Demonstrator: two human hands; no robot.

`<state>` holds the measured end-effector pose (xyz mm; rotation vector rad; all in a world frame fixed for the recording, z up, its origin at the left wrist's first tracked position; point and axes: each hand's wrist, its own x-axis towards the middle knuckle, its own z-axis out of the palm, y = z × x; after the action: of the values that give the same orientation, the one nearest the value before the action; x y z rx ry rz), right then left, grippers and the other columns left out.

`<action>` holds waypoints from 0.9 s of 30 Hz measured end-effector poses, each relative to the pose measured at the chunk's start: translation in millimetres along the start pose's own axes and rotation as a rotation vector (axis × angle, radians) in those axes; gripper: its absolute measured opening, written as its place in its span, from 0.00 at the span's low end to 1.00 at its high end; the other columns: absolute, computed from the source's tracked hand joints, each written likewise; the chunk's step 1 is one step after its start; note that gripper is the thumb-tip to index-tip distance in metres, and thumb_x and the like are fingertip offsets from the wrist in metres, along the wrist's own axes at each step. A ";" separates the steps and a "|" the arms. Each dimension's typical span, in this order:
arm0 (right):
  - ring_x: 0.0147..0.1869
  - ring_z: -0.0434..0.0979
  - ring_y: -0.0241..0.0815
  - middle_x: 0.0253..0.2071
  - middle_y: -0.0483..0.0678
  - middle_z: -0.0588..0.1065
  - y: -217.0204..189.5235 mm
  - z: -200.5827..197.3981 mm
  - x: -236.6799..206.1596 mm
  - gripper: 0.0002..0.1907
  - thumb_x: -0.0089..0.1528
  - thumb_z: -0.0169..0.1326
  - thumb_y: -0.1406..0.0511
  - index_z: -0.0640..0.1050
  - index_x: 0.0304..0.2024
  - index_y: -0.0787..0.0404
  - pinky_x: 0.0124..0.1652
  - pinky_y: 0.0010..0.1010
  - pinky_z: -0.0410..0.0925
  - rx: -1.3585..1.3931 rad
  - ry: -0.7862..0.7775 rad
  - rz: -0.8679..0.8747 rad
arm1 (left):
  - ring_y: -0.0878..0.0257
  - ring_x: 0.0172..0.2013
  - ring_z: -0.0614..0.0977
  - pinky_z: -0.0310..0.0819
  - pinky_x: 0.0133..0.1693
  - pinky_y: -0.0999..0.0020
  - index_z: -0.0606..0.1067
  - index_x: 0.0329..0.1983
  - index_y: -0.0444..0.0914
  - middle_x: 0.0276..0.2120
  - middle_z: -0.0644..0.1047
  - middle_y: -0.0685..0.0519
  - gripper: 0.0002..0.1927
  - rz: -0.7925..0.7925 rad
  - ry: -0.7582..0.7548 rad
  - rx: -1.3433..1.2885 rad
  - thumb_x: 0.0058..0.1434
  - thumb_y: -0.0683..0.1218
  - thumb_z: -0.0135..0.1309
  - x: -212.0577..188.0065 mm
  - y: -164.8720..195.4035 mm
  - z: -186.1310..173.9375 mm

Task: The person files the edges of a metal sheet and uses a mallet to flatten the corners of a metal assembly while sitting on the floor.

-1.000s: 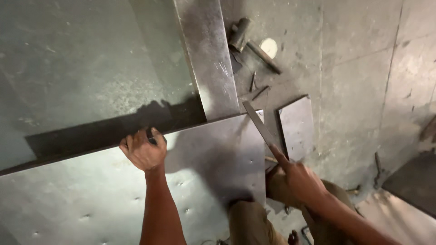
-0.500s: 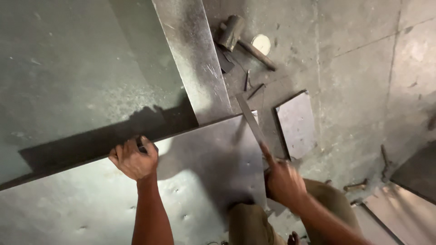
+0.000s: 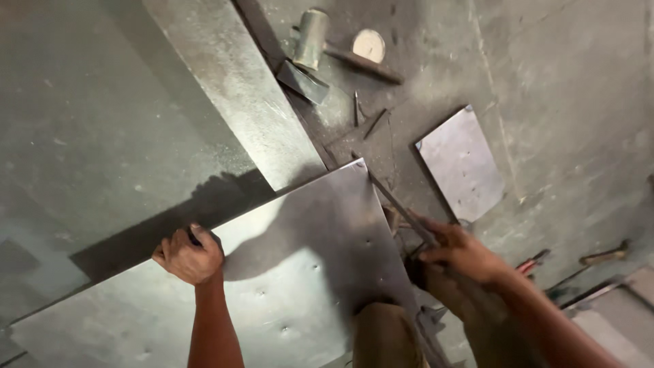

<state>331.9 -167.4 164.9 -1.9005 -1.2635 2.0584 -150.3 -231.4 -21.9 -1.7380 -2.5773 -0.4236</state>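
Both hands on the big metal sheet, down on the floor

My left hand [image 3: 189, 255] is fisted over the sheet's [image 3: 300, 272] far edge, fingers curled tight around it. My right hand [image 3: 463, 253] is closed on a long flat metal tool [image 3: 402, 210] running along the sheet's right edge. Open concrete to the right, apart from a small plate [image 3: 462, 163] and a hammer [image 3: 320, 42] further up.
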 end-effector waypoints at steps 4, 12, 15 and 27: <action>0.37 0.78 0.44 0.37 0.61 0.77 -8.7 42.2 76.0 0.44 0.54 0.54 0.74 0.63 0.75 0.56 0.38 0.38 0.72 -0.129 0.152 -0.106 | 0.42 0.33 0.72 0.64 0.47 0.48 0.70 0.23 0.35 0.26 0.71 0.39 0.24 0.053 0.033 0.109 0.76 0.50 0.48 -2.9 -8.3 6.4; 0.45 0.84 0.57 0.48 0.70 0.79 -7.9 87.3 75.5 0.51 0.49 0.50 0.77 0.58 0.76 0.53 0.44 0.44 0.74 -0.060 0.457 -0.280 | 0.43 0.34 0.77 0.66 0.47 0.46 0.79 0.33 0.35 0.30 0.78 0.41 0.26 0.079 -0.075 0.163 0.73 0.59 0.43 1.0 55.4 22.4; 0.44 0.83 0.65 0.47 0.71 0.78 -10.5 114.6 18.0 0.52 0.52 0.51 0.75 0.51 0.78 0.49 0.43 0.46 0.75 -0.107 0.484 -0.229 | 0.42 0.34 0.77 0.65 0.43 0.47 0.79 0.30 0.34 0.27 0.77 0.40 0.27 -0.056 -0.130 0.084 0.72 0.58 0.43 -0.6 81.5 25.8; 0.40 0.81 0.67 0.39 0.68 0.79 14.9 165.7 81.3 0.49 0.58 0.52 0.73 0.52 0.77 0.38 0.39 0.51 0.72 -0.046 0.646 0.216 | 0.48 0.32 0.76 0.64 0.42 0.53 0.76 0.27 0.36 0.27 0.77 0.45 0.23 -0.007 -0.089 0.051 0.71 0.55 0.45 -0.3 82.7 22.1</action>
<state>178.1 -216.4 74.3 -2.5117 -0.9763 1.2861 -71.7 -197.7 -25.1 -1.7711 -2.6288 -0.2844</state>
